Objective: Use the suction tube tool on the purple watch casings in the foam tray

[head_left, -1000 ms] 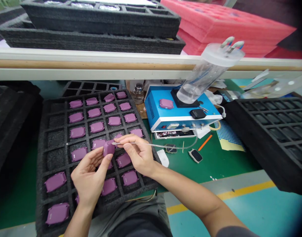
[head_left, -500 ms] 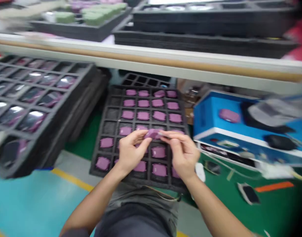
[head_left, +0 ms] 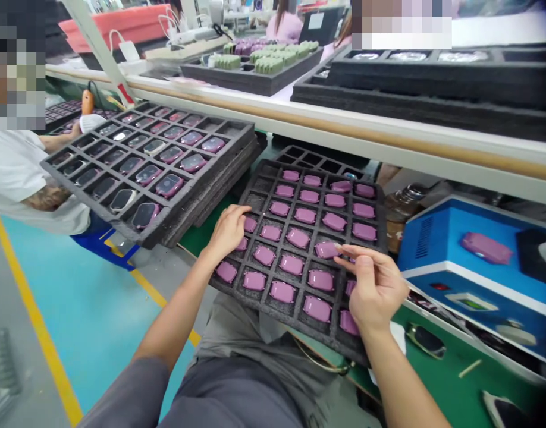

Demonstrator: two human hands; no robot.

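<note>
A black foam tray (head_left: 273, 306) lies before me, its cells filled with purple watch cases (head_left: 292, 264). At the tray's left side, my left hand (head_left: 229, 230) has its fingers curled round a purple watch case (head_left: 250, 224) in a left-column cell; the thumb is hidden. My right hand (head_left: 376, 288) is over the tray's right side, thumb and fingers drawn together. Its fingertips meet the edge of another watch case (head_left: 325, 249) lying in its cell. A tiny pale spot shows at those fingertips; I cannot make out whether something is pinched there.
To the left, stacked foam trays (head_left: 166, 229) hold watches. A blue box machine (head_left: 438, 238) stands right, with a purple case on it. Watch parts (head_left: 427, 340) lie on the green mat (head_left: 455, 386). A shelf edge (head_left: 326, 125) crosses ahead. A person (head_left: 36, 178) is at far left.
My hands have parted: before, both held one purple case above the tray. My left hand is now at a left-column cell, where a case now lies. The view has swung left.
</note>
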